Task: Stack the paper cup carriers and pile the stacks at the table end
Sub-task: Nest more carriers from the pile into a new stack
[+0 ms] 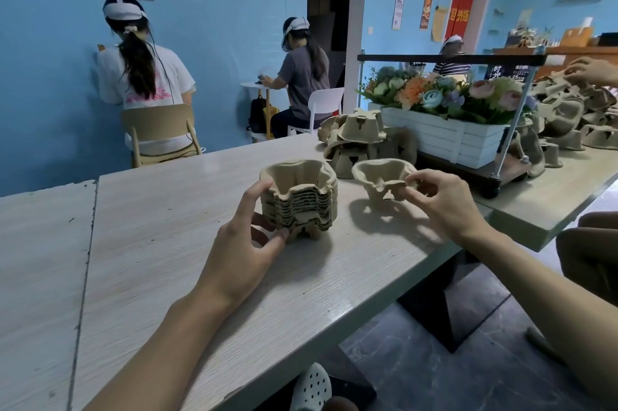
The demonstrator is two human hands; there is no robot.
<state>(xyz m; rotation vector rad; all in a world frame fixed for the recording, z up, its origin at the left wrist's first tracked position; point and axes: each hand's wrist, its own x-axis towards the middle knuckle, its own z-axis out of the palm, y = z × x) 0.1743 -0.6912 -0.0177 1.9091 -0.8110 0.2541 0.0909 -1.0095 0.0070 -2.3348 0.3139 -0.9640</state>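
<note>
Your left hand point(249, 236) grips the stack point(301, 199) of nested carriers at the centre of the frame. The thumb lies up the near-left side and the fingers curl round the lower edge. The stack stands upright on the tabletop point(160, 243) with its open cup facing up.

Your right hand point(438, 199), right of centre, pinches a single carrier point(378, 179) by its near rim between thumb and fingertips. That carrier is upright, just to the right of the stack and apart from it. It looks lifted off the tabletop, with its shadow lying on the wood beneath.

Beyond both, above centre, a loose pile point(361, 139) of carriers sits jumbled on the tabletop, some tipped on their sides, some upside down. Just right of the pile is a white planter point(444, 139) full of flowers point(444, 92), on the low shelf of a metal-framed rack.

At the far right edge, more carriers point(568, 116) are heaped on the next tabletop, and another person's hand point(592, 71) reaches over them.

In the upper left, two people sit with their backs to you, facing the blue wall, one on a tan chair point(160, 132) and one on a white chair. At the bottom edge, a white perforated shoe point(312, 389) shows below the tabletop's edge.
</note>
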